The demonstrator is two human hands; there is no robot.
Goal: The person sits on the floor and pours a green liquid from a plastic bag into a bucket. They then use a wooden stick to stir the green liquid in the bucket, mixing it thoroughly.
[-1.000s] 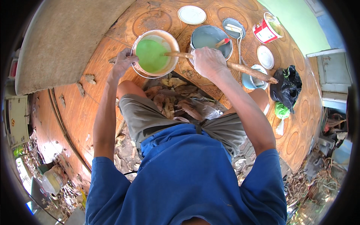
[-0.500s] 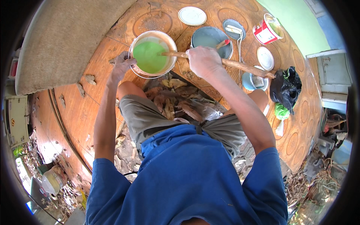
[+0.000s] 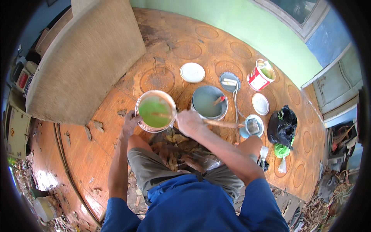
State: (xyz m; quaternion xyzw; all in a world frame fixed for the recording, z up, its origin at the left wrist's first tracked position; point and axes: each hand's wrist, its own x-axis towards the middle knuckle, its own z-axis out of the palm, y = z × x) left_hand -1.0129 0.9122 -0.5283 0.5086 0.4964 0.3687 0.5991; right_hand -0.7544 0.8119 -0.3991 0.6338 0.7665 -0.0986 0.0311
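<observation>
A white bucket (image 3: pixel 170 103) of light green paint (image 3: pixel 151 106) stands in front of me on the left. My left hand (image 3: pixel 132 120) grips its left rim, fingers closed on the edge. In my right hand (image 3: pixel 189 123) is a wooden stick (image 3: pixel 224 123), held in a closed fist just right of the bucket. One end of the stick dips into the paint; the other points right, towards a small light blue container (image 3: pixel 259 123). Beside the paint stands a grey bucket (image 3: pixel 197 92) of cloudy liquid, with a red-tipped brush (image 3: pixel 218 101) in it.
White lids (image 3: pixel 192 72) (image 3: pixel 260 104) lie on the patterned floor. A paint roller (image 3: pixel 235 96) rests on a grey lid (image 3: pixel 225 79). Behind stands a red-and-white bucket (image 3: pixel 259 79). A black plastic bag (image 3: pixel 281 129) sits right. A large tan board (image 3: pixel 85 65) leans at left.
The view has tilted up, showing more wall. My right hand has moved left, nearer the paint bucket, and the stick's tip has shifted from the right side to the middle of the paint.
</observation>
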